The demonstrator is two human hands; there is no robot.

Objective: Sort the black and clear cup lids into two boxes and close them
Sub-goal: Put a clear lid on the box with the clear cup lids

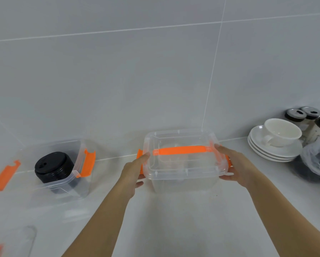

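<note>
A clear plastic box (183, 180) stands in the middle of the white counter with its cover (181, 138) on top; the cover has an orange handle (179, 150). Clear cup lids show faintly inside it. My left hand (135, 173) presses on the box's left end at the orange latch. My right hand (233, 166) grips the right end over the other latch. To the left stands a second clear box (75, 191), uncovered, with orange latches; a stack of black cup lids (53, 166) sits in it.
Another clear cover with an orange part (12, 242) lies at the bottom left corner. At the right stand a white cup (281, 132) on stacked saucers (266, 153), dark-lidded jars (296, 115) and a crumpled clear bag (318, 158). A grey tiled wall rises behind.
</note>
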